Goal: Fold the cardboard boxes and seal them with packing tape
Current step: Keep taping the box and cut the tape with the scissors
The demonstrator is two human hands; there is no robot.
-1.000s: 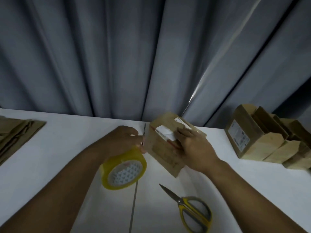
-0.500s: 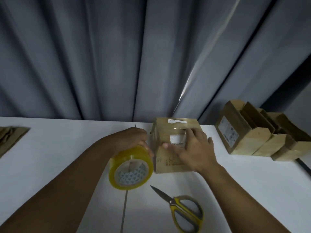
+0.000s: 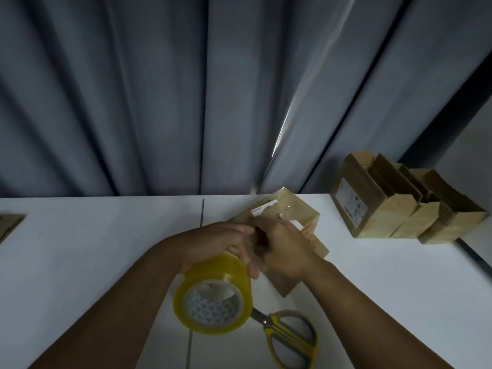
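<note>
Left hand [image 3: 213, 242] grips tape [image 3: 226, 269]; right hand [image 3: 287, 251] holds box [image 3: 300, 212]; white table [image 3: 93, 249], grey curtain [image 3: 159, 102].

Sticker on the box [image 3: 300, 209] I hold: a torn white sticker [image 3: 263, 209] with one line of tiny dark print along its edge, too blurred to read.
Red print [image 3: 308, 232] on that box: a few red marks on the side wall, partly under my right hand [image 3: 287, 249]; no letters can be made out.
Panel label [image 3: 351, 201] on the folded box [image 3: 372, 219] at the right: white, with rows of dark print and small square symbols, illegible.
Core [image 3: 213, 308] of the tape roll [image 3: 226, 272] in my left hand [image 3: 221, 241]: a repeating blue-and-white pattern; no words I can read.
Readable text: none.
</note>
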